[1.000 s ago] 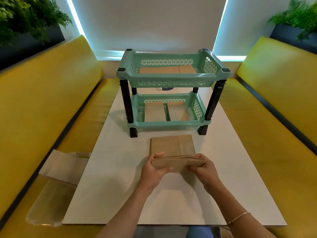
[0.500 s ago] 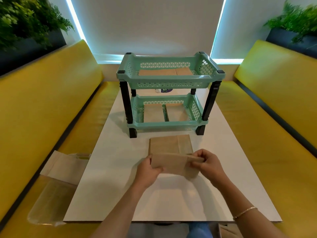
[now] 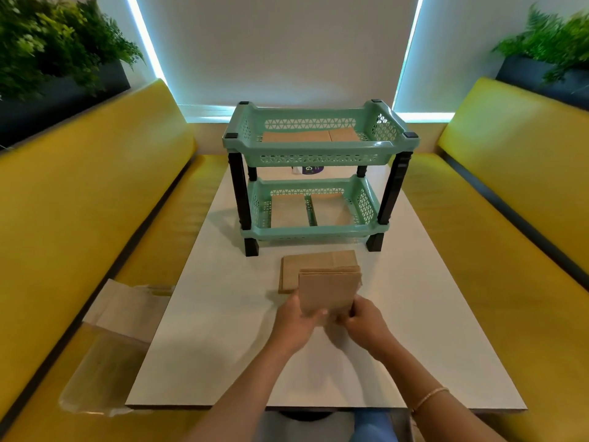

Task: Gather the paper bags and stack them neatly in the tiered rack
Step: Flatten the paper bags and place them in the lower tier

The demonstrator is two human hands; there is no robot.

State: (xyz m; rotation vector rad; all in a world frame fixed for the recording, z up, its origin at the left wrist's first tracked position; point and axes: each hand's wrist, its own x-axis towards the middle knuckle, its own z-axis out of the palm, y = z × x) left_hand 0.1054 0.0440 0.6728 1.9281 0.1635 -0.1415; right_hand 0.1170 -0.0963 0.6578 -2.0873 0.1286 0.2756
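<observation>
At lower centre I have my left hand (image 3: 294,317) and right hand (image 3: 366,320) pinching the near edge of a thin bundle of paper bags (image 3: 330,290), light and floppy I judge, so I'd grip both side edges before the tiered rack (image 3: 318,148).

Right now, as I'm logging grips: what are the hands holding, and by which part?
Both the left hand and right hand grip a small stack of paper bags by its near bottom edge.
</observation>
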